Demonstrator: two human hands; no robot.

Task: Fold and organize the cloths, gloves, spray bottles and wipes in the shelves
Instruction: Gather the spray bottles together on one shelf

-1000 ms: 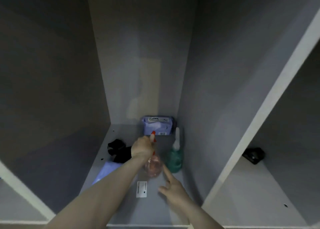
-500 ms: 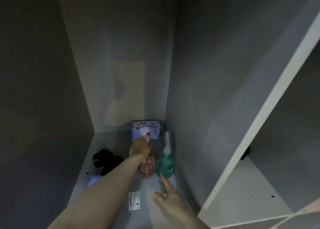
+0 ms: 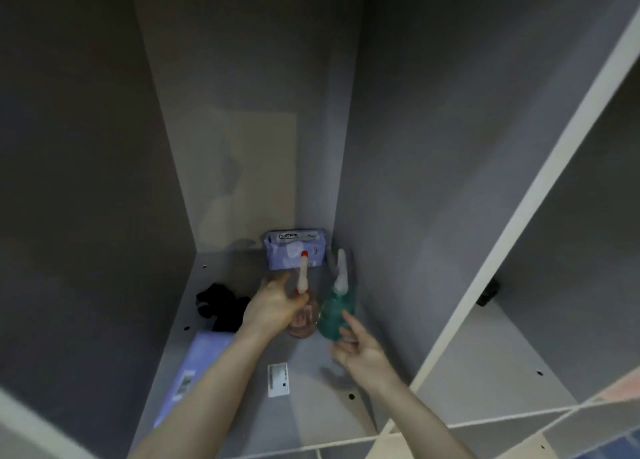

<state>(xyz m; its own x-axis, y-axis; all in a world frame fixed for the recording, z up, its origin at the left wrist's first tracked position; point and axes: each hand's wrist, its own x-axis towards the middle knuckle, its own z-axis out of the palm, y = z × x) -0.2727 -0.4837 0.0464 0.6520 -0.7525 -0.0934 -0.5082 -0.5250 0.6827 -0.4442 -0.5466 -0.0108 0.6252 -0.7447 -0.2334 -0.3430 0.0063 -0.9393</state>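
Left hand curls round the pink bottle's neck at frame centre, apparently seating it upright beside the green bottle; right hand, fingers loose and holding nothing, reaches toward the green one, likely to steady it; wipes stand behind.

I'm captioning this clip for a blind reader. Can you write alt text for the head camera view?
Inside a grey shelf compartment, the left hand grips a pink spray bottle beside a green spray bottle, which the open right hand nearly reaches. A wipes pack stands behind; black gloves lie left.
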